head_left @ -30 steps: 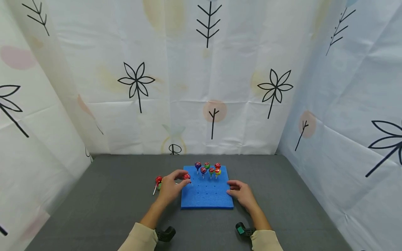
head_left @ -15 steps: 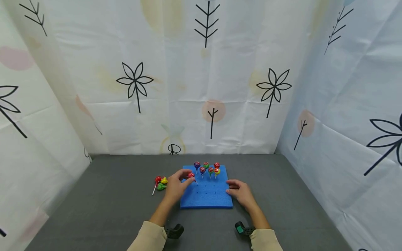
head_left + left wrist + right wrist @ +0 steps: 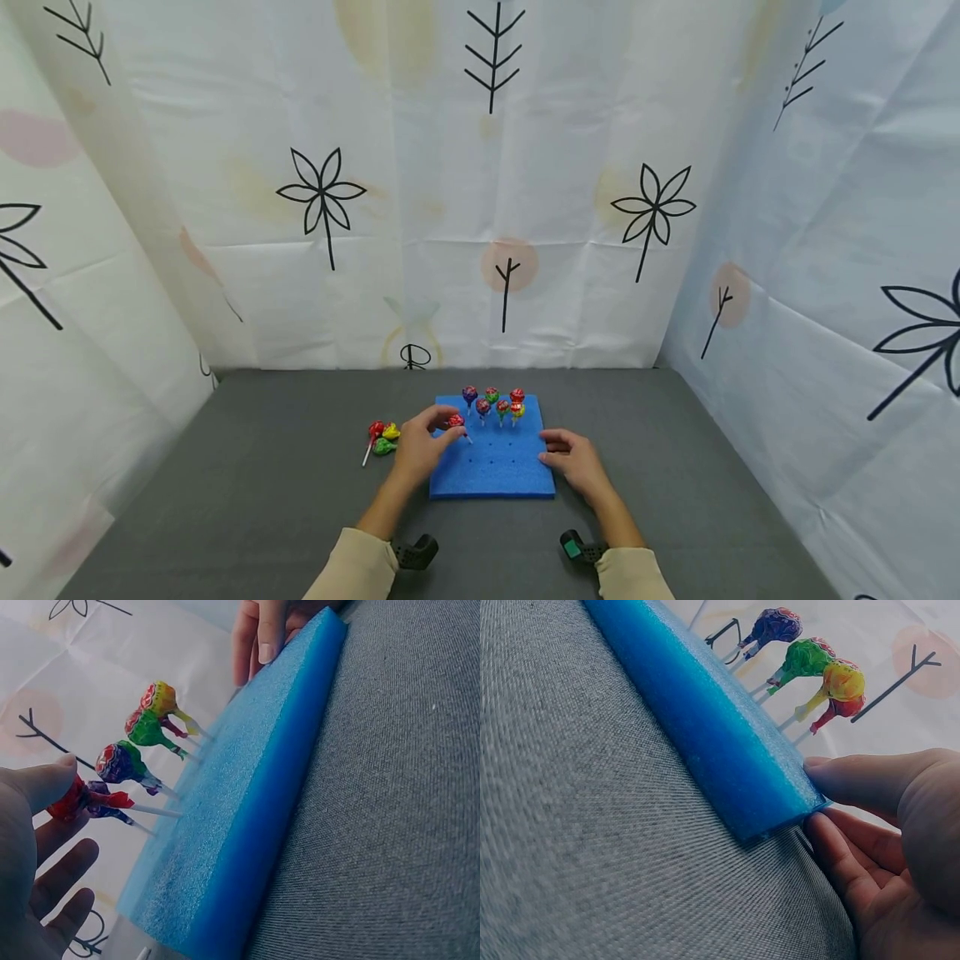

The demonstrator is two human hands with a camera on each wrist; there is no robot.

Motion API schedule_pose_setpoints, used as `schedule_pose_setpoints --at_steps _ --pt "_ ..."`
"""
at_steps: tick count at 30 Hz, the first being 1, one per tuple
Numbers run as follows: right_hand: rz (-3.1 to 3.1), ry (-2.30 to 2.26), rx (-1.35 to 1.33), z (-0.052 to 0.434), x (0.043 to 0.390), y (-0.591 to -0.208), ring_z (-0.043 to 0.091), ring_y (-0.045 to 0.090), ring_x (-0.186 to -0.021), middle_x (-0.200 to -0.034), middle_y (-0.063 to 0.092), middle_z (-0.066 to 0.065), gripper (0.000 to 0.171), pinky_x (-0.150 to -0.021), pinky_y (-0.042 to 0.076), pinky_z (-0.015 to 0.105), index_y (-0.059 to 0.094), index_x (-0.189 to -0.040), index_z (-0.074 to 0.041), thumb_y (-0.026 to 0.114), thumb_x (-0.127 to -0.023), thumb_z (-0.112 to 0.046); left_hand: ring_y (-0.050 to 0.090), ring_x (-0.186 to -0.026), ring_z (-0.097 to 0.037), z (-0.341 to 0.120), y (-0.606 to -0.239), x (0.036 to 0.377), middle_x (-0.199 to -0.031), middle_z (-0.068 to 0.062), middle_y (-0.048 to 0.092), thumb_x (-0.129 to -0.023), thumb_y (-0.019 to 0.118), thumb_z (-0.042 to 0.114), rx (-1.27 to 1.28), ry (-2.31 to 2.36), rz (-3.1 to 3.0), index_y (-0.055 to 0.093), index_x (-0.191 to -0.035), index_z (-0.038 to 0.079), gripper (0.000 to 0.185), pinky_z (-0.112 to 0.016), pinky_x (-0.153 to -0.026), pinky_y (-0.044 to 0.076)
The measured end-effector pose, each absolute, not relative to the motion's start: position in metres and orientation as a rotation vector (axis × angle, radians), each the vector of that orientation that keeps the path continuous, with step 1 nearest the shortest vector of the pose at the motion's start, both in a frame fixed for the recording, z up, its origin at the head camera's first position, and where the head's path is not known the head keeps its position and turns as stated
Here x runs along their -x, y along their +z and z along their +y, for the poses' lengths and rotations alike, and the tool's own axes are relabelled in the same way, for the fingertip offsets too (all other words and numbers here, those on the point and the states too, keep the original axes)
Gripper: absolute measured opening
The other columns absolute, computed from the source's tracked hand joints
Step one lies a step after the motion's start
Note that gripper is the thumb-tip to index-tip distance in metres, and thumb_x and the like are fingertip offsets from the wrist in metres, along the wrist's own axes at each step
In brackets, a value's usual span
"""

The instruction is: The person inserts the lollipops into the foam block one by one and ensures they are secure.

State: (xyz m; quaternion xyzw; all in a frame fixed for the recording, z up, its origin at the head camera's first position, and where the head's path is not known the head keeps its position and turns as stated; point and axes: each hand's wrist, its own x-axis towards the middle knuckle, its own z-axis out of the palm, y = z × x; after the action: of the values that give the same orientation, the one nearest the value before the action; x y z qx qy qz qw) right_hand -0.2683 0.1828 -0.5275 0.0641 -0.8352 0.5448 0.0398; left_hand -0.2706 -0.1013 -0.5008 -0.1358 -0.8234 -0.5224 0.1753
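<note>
1 x red lollipop [image 3: 455, 421]: in left hand [image 3: 420, 442], head pinched btwn thumb & index; other fingers [image 3: 64, 877] spread apart, clear of it. Located over L half of board, stick slanting down to R, tip at the surface; can't tell if in a hole.

1 x blue foam board [image 3: 491, 483]: flat on grey tabletop [image 3: 285, 508], holes in rows. Right hand [image 3: 576, 460] at its R edge, thumb & fingers clamped on the rim.

6 x standing lollipops, upright in far part of board, 2 rows. Back, L to R: purple lollipop [image 3: 469, 394], green lollipop [image 3: 492, 395], red-topped lollipop [image 3: 517, 394]. Front, L to R: purple-red lollipop [image 3: 483, 407], green-red lollipop [image 3: 502, 407], yellow-red lollipop [image 3: 517, 409].

3 x loose lollipops, grouped on tabletop L of board, nr left hand: loose red one [image 3: 376, 429], w/ white stick twd person; yellow one [image 3: 391, 431]; green one [image 3: 385, 447].

Misc.: beige sleeves [image 3: 352, 567], 1 ea. arm; blk wrist device [image 3: 416, 552], 1 ea. wrist; white backdrop [image 3: 570, 150] w/ blk plant motifs, behind & both sides.
</note>
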Motion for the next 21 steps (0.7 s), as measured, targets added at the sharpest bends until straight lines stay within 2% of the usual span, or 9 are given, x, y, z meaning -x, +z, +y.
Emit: schedule_pose_setpoints --at_steps 6,15,21 --pt "-2.553 1.684 -0.195 0.183 0.269 -0.528 0.026 0.062 -0.099 -0.110 0.067 0.010 0.030 -0.085 0.052 0.043 0.068 -0.115 -0.001 0.072 -0.085 0.000 0.064 -0.092 -0.021 -0.102 -0.501 0.271 -0.100 -0.001 0.069 -0.087 0.075 0.022 0.384 -1.430 -2.358 0.070 -0.110 0.009 0.027 -0.050 -0.084 0.051" --pt "-2.561 1.679 -0.195 0.183 0.268 -0.528 0.027 0.062 -0.099 -0.110 0.067 0.011 0.030 -0.084 0.052 0.041 0.068 -0.115 -0.002 0.073 -0.085 -0.001 0.063 -0.093 -0.019 -0.095 -0.499 0.274 -0.100 0.001 0.068 -0.086 0.076 0.022 0.360 -1.408 -2.412 0.070 -0.112 0.009 0.029 -0.046 -0.082 0.052" --pt "-2.555 1.672 -0.200 0.183 0.268 -0.529 0.026 0.062 -0.099 -0.111 0.067 0.010 0.030 -0.086 0.052 0.042 0.068 -0.115 -0.002 0.073 -0.086 -0.002 0.063 -0.093 -0.020 -0.090 -0.496 0.275 -0.100 0.000 0.069 -0.086 0.076 0.018 0.380 -1.414 -2.414 0.070 -0.110 0.009 0.026 -0.049 -0.083 0.052"
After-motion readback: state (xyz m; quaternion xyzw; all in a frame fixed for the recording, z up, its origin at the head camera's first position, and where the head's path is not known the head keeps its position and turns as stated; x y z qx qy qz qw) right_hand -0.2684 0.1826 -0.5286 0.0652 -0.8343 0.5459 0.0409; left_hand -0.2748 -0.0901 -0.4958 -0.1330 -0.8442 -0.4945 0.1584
